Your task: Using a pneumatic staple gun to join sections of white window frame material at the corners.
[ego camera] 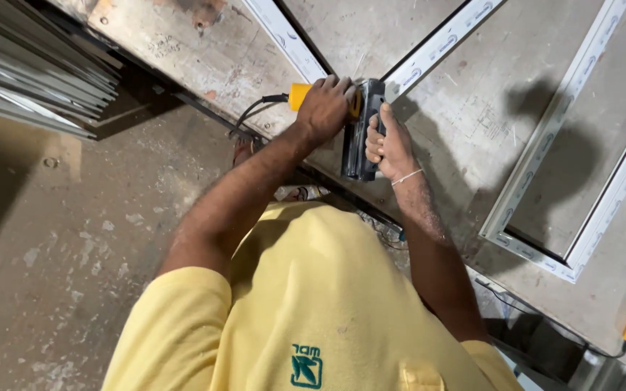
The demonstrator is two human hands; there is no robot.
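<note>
Two bare hands worked one yellow-and-black corded power tool (360,127) on the scuffed grey desk (472,94). The left hand (325,108) was clenched over the tool's yellow rear, where its black cable (251,116) trailed off. The right hand (389,145) wrapped the tool's dark body from the side. The tool sat at the corner where two white plastic frame bars (436,43) met. Well right of the tool lay a rectangular white window frame (581,152).
</note>
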